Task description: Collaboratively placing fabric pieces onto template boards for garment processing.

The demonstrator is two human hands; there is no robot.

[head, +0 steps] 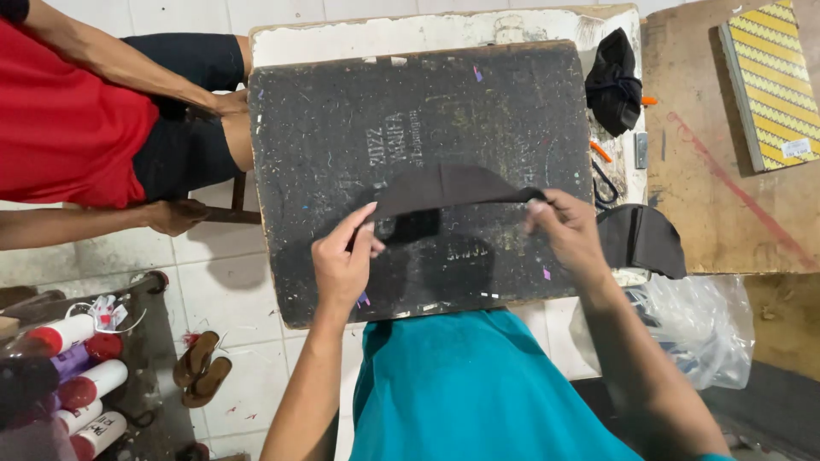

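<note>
Both hands, left (pixel 343 260) and right (pixel 565 230), pinch the cloth's (pixel 444 189) ends, keeping it taut just above the mat (pixel 342 128).

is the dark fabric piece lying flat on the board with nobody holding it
No, the left hand and the right hand each pinch one end of the dark fabric piece, held above the black board.

Small craft workshop: scuffed black-topped bench (pixel 325 128) flecked with scraps, cut pieces of dark fabric (pixel 641 239), red-capped white spray cans (pixel 85 384) on the white tiled floor (pixel 231 290), worn brown wooden board (pixel 700 171) alongside.
</note>
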